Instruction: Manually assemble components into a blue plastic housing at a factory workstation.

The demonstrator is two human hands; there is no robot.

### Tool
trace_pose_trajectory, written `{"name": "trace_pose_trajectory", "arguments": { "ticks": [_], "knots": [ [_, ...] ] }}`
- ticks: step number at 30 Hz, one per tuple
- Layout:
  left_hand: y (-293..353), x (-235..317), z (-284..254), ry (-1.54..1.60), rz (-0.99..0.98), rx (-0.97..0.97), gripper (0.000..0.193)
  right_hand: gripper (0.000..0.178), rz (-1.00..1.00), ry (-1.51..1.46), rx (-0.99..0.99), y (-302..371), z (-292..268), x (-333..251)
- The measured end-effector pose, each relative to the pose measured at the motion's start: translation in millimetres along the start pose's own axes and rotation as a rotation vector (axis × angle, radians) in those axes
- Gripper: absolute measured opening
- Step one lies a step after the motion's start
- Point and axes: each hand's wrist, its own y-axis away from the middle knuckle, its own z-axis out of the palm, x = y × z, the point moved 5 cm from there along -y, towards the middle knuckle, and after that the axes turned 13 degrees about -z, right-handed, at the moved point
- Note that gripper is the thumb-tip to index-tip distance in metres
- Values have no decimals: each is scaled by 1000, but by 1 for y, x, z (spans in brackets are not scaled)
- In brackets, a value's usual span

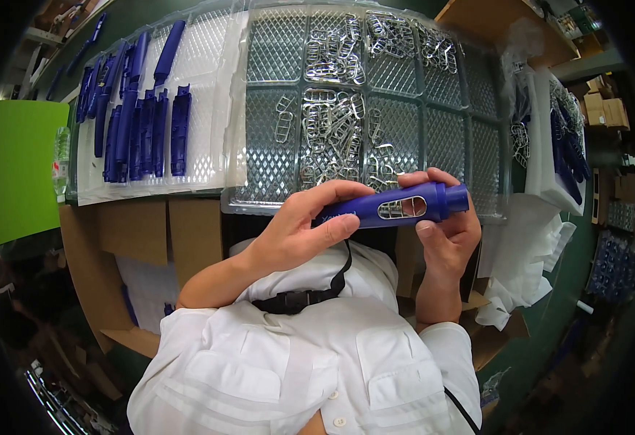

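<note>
A blue plastic tubular housing (364, 215) lies sideways between my two hands above the near edge of a clear compartment tray (274, 58). A silver oval frame (424, 209) rims the window in its side. My left hand (292, 228) is closed round the left end, thumb in front. At the narrower right end, my right hand (451, 246) grips it with fingers behind and thumb below. Loose silver wire-like frames (332, 123) fill several compartments of the tray, thickest in the second column.
On the left, a white textured tray (208, 138) bears several long blue shells (179, 130). A plastic bottle (60, 163) stands beside a bright green panel (16, 167). Open cardboard boxes (139, 228) sit below the table edge. At right, a white foam box (549, 167) holds more blue parts.
</note>
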Motion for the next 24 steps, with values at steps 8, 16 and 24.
{"name": "trace_pose_trajectory", "arguments": {
  "ticks": [8,16,24],
  "knots": [
    [-4,-3,15,-95,-78,7,31,60,-50,84,-69,10,6,-19],
    [15,-10,26,-86,10,25,27,59,-76,68,-80,30,15,-33],
    [41,0,39,-53,-19,-82,48,60,-69,-96,63,49,2,-36]
  ]
}}
